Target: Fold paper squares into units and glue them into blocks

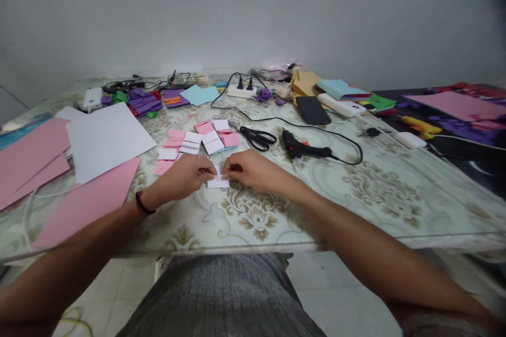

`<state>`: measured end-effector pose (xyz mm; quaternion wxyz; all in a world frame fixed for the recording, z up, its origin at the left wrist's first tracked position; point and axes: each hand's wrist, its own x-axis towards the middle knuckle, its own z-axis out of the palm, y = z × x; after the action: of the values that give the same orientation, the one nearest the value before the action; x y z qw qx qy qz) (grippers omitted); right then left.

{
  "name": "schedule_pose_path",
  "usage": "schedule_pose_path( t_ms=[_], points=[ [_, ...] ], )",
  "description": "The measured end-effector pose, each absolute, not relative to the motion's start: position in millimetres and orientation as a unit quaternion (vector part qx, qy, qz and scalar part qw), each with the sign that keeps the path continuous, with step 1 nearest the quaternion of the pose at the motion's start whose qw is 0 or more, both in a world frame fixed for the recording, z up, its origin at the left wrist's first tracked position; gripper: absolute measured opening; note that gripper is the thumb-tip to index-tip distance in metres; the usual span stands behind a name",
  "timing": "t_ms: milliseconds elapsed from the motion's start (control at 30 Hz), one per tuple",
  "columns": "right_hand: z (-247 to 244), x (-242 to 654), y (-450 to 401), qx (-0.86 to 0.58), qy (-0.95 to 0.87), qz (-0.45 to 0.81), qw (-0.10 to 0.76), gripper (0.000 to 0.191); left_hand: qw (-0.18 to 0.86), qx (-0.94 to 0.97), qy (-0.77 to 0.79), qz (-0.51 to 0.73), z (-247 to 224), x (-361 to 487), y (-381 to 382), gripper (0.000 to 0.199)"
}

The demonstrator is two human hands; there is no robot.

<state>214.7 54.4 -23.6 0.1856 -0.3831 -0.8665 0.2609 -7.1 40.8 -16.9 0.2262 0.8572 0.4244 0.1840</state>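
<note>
A small piece of white paper (218, 183) lies on the patterned tablecloth close in front of me. My left hand (190, 175) pinches its left side, thumb and fingers together. Opposite it, my right hand (247, 169) pinches the right side the same way. A crease or fold seems to run between the fingertips, partly hidden by them. Just beyond my hands sit several folded pink and white paper pieces (212, 142), some with light blue beneath. Black-handled scissors (259, 138) rest behind my right hand, and a black glue gun (306, 148) lies to their right.
White sheets (110, 139) and pink sheets (93, 200) cover the left side. A power strip (242, 91) stands at the back, its cable curving to the glue gun. A black phone (312, 110), coloured paper stacks (343, 89) and a yellow glue gun (421, 127) lie towards the right.
</note>
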Motion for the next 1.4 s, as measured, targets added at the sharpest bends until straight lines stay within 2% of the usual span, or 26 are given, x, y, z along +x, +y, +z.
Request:
schedule_pose_path(
  t_ms=[133, 567, 733, 900, 1133, 1300, 1400],
  points=[
    [-24.1, 217.0, 57.1, -0.375, -0.880, 0.248, 0.156, 0.007, 0.233, 0.839, 0.467, 0.156, -12.2, -10.3, 42.2, 0.010],
    [-21.0, 211.1, 47.2, -0.289, -0.883, 0.263, 0.260, 0.008, 0.213, 0.858, 0.414, 0.219, -12.1, -4.8, 35.6, 0.009],
    [-12.0, 214.3, 45.9, -0.333, -0.847, 0.282, 0.305, 0.014, 0.205, 0.855, 0.416, 0.234, -1.4, -7.2, 35.4, 0.015],
    [-7.7, 218.3, 48.7, -0.369, -0.826, 0.296, 0.308, 0.013, 0.190, 0.848, 0.428, 0.250, 5.5, -9.6, 36.4, 0.013],
    [-9.5, 220.7, 54.6, -0.328, -0.846, 0.291, 0.303, 0.009, 0.261, 0.846, 0.421, 0.196, 6.2, -12.4, 35.8, 0.014],
    [-10.4, 223.7, 58.8, -0.273, -0.856, 0.316, 0.306, 0.010, 0.233, 0.879, 0.367, 0.198, 2.5, -13.3, 33.2, 0.014],
    [-9.7, 224.0, 58.8, -0.255, -0.842, 0.355, 0.317, 0.009, 0.293, 0.863, 0.351, 0.214, 3.2, -12.0, 32.4, 0.014]
  ],
)
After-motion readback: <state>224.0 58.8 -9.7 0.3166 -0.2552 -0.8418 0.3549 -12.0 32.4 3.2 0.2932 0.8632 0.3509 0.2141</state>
